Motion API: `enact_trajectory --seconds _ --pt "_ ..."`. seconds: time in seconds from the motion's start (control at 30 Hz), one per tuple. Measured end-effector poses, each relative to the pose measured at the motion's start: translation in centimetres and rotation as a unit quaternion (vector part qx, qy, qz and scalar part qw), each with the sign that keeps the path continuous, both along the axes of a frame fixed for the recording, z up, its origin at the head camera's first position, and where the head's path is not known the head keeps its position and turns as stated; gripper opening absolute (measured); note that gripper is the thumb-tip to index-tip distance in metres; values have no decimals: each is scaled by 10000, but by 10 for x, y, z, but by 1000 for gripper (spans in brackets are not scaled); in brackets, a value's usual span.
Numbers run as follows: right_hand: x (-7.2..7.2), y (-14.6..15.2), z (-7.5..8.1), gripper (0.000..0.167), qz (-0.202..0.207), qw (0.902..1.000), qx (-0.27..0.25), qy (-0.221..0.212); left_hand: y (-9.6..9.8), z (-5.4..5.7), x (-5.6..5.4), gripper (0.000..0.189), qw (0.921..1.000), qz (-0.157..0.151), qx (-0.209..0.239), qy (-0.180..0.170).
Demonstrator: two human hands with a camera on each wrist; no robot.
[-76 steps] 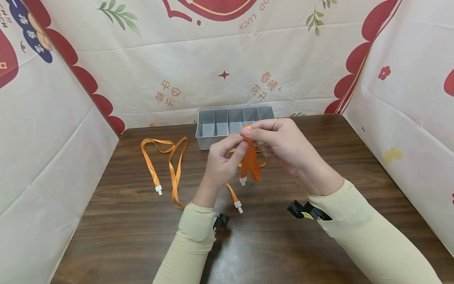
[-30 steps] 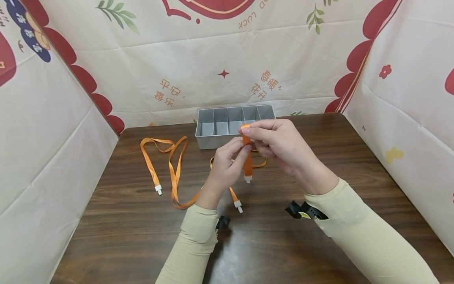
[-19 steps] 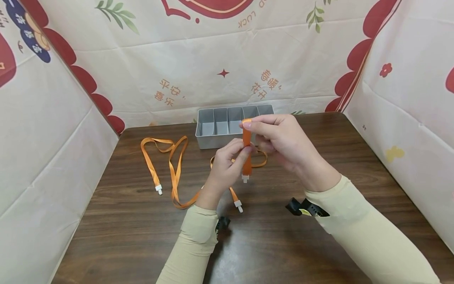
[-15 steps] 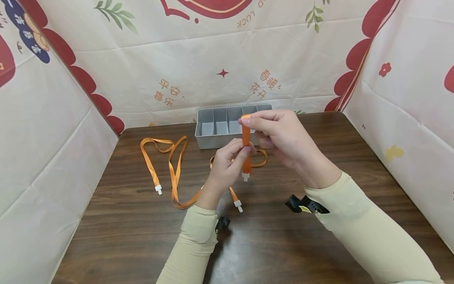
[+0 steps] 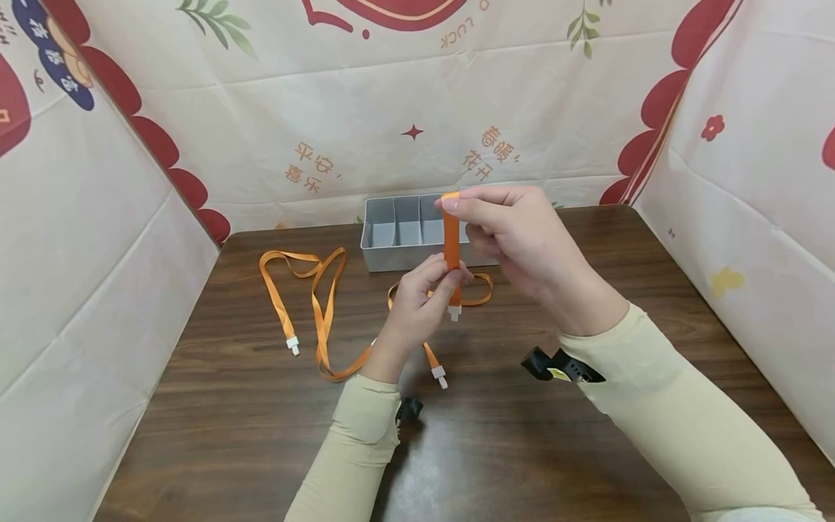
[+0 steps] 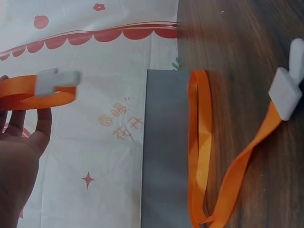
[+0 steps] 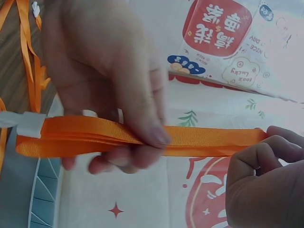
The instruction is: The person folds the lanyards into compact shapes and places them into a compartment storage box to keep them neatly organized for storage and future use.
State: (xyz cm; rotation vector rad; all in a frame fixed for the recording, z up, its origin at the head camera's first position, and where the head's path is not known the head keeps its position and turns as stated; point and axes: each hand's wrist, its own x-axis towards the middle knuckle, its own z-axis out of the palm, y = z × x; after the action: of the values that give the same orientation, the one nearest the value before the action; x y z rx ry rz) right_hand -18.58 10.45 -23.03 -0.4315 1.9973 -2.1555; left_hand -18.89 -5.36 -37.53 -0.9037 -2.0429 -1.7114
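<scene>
Held upright between both hands is an orange lanyard (image 5: 451, 239), folded into a narrow bundle, with its white plastic clip (image 5: 454, 312) hanging at the bottom. The left hand (image 5: 417, 301) pinches the bundle partway down between thumb and fingers. Higher up, the right hand (image 5: 522, 239) pinches the folded top end. In the right wrist view several layers of strap (image 7: 85, 130) lie together beside the clip. A second orange lanyard (image 5: 324, 319) lies loosely looped on the table at left. Another lanyard (image 5: 483, 297) lies behind the left hand, partly hidden, its white clip (image 5: 439, 375) toward the front.
A grey divided box (image 5: 398, 259) stands at the back of the brown wooden table (image 5: 228, 435), its right part hidden by the right hand. Printed white cloth (image 5: 261, 116) encloses the back and sides.
The lanyard's dangling strands have come together into one narrow bundle. The right hand has risen with the top end, lengthening the stretch above the left hand, which moved slightly right earlier.
</scene>
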Motion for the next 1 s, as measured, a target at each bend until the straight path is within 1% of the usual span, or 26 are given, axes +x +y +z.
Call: enact_trajectory --seconds 0.1,0.3,0.53,0.63,0.73,0.8,0.87,0.93,1.0 --pt "-1 0 7 8 -47 9999 -24 117 -1 0 2 18 9999 39 -51 -128" --pt "-2 1 25 9 -37 9992 -289 259 -4 -3 2 17 9999 113 -103 -38" --pt "-3 1 46 11 -225 9978 -461 427 -5 -6 2 19 9996 146 -196 -132" --pt "-4 1 50 11 -282 9974 -505 432 -5 -6 3 19 9995 122 -109 -261" --pt "-4 0 51 10 -320 9967 -571 478 -3 -5 4 19 9987 34 37 -499" --pt "-4 0 50 10 -339 9958 -600 604 -3 -4 5 20 9976 14 106 -691" --pt "-4 -1 47 9 -368 9937 -636 848 -3 -4 6 20 9957 -17 151 -911" --pt "-5 -1 43 8 -464 9896 -656 1190 -3 -3 6 22 9935 -53 193 -1123" --pt "-6 0 39 7 -617 9825 -670 1624 -3 -3 6 23 9912 -114 248 -1294"
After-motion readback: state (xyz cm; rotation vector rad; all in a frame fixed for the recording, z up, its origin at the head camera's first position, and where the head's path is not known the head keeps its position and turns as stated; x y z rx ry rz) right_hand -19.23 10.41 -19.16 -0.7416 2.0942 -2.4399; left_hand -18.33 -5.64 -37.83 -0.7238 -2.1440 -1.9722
